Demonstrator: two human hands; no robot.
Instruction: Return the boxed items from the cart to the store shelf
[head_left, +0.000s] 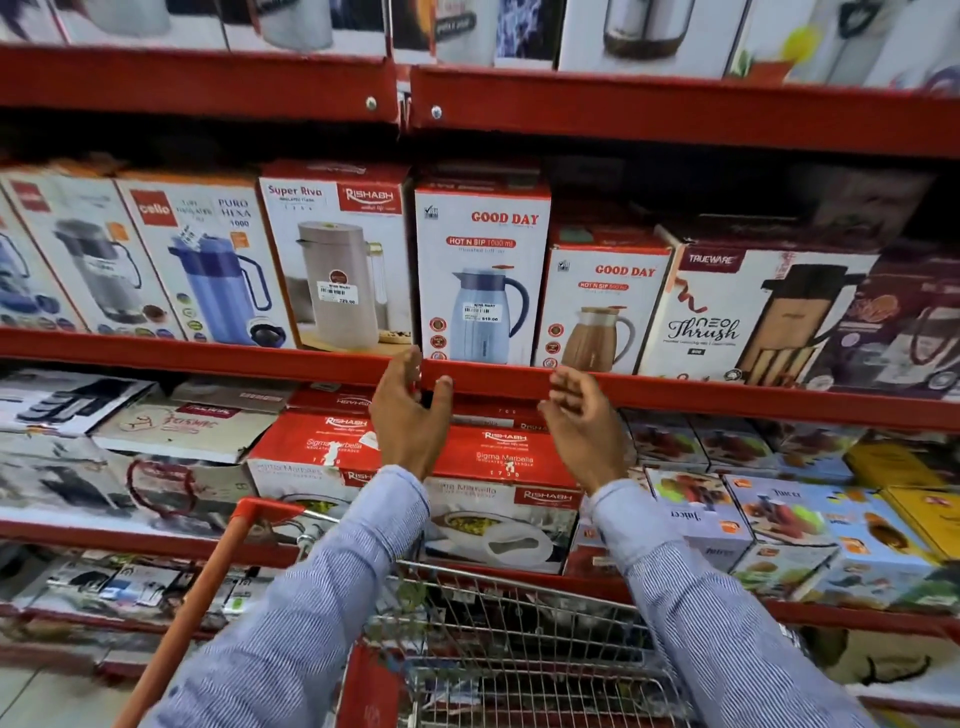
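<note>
My left hand (410, 415) and my right hand (584, 426) are raised side by side in front of the red shelf edge (498, 382), fingers apart, holding nothing. Just above them on the middle shelf stands a white and red Good Day jug box (480, 270), upright between a Rishabh Super Riva box (340, 260) and a smaller Good Day box (605, 306). Neither hand touches a box. The wire cart (519, 649) with its red handle (197, 597) is below my arms; what lies in it is blurred.
Red Rishabh casserole boxes (498, 467) are stacked on the shelf below, behind my hands. Juicer boxes (769, 514) sit lower right, Cello jug boxes (208, 260) at left, a Trueware box (748, 312) at right. Another row of boxes fills the top shelf (649, 111).
</note>
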